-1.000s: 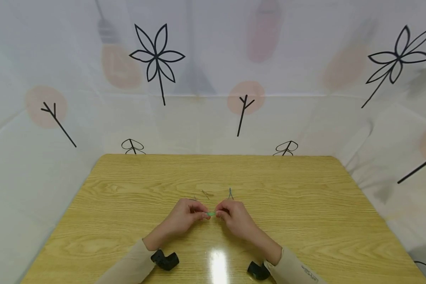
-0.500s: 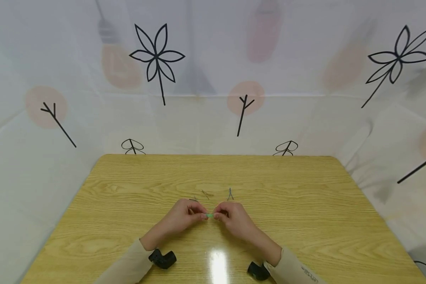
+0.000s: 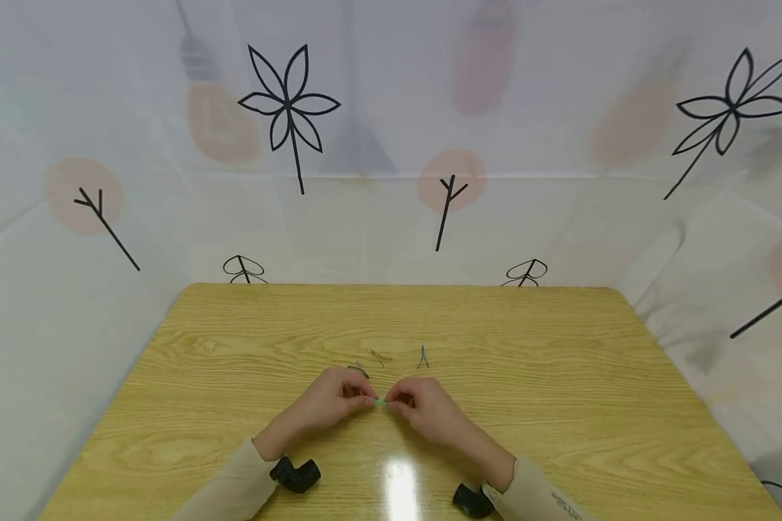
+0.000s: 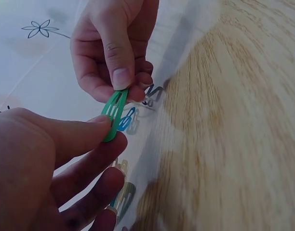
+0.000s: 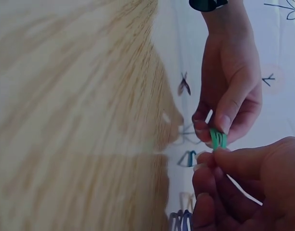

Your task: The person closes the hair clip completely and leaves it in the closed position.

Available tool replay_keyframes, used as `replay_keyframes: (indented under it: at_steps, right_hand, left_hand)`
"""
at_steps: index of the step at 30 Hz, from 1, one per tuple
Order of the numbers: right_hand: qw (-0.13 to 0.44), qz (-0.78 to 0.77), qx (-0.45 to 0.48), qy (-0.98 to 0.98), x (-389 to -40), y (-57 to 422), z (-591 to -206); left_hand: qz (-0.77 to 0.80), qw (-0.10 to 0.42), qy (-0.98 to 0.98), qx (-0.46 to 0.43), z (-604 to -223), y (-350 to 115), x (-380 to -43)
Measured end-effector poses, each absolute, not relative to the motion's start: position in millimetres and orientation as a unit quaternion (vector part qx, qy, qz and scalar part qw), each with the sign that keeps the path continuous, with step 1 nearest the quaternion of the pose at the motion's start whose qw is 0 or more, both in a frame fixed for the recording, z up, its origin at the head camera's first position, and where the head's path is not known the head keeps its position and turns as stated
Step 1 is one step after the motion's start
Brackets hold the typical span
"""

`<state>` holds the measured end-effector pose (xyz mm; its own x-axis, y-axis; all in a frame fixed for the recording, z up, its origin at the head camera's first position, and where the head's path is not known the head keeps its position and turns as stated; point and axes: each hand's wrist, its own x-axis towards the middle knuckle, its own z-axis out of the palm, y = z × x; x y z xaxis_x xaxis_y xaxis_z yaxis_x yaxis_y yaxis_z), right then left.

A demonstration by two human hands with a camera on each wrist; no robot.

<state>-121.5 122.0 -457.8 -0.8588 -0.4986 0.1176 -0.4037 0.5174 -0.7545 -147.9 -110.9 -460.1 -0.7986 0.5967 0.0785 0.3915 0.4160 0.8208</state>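
Observation:
A green snap hair clip is stretched between both hands above the table. My left hand pinches one end with thumb and forefinger. The opposite end is between the thumb and fingers of my right hand. Seen from the left wrist, the clip's slotted, tapered body shows well. In the right wrist view, the green hair clip is partly covered by fingertips. Just beyond the hands lie a blue hair clip, gold-toned thin pieces and a dark piece.
A wood-grain table carries everything. Pale patterned cloth hangs behind it and along the sides. Black wrist cameras sit at the left sleeve and the right sleeve.
Both hands have shifted slightly toward the person and a little left, the green hair clip still between them. More of the dark piece beyond the left hand now shows.

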Motion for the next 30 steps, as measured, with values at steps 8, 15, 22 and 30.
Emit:
replay_keyframes:
  at_steps: [8, 15, 22, 30]
  right_hand:
    - [0.062, -0.407, -0.272, 0.870, -121.2, 121.8, -458.2]
    - [0.069, -0.401, -0.276, 0.871, -120.2, 121.6, -458.7]
    - [0.094, -0.399, -0.276, 0.870, -119.8, 120.2, -457.7]
    - [0.096, -0.404, -0.281, 0.865, -120.1, 118.9, -459.1]
  left_hand:
    - [0.434, 0.114, 0.839, 0.307, -460.3, -112.3, -147.5]
    - [0.426, 0.124, 0.840, 0.313, -461.1, -112.7, -148.0]
    - [0.407, 0.144, 0.844, 0.319, -459.9, -114.5, -147.7]
    - [0.390, 0.150, 0.851, 0.318, -458.0, -114.2, -146.7]
